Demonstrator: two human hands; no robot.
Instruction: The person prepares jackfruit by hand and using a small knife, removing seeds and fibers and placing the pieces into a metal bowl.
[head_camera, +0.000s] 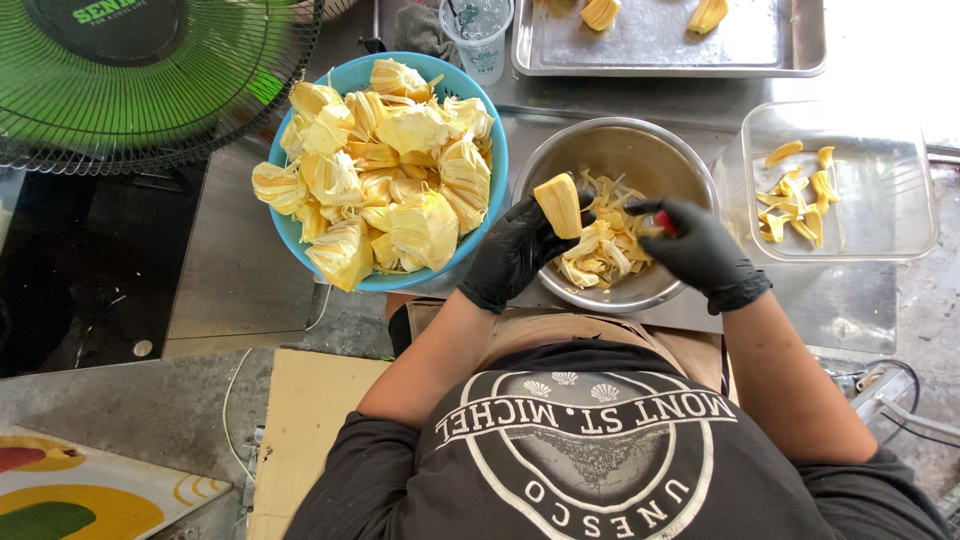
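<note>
Left hand (515, 250), black glove, grip closed on yellow jackfruit pod (558, 204) above steel bowl (690, 170) at desk's near edge. Right hand (700, 250) grip narrow on small red-handled tool (664, 222). Better: hold pod steady, cut slowly over bowl, scraps fall inside.

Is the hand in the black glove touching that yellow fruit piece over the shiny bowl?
Touching. The head view shows the left hand in its black glove with fingers wrapped round the yellow jackfruit piece, above the round steel bowl.
</note>
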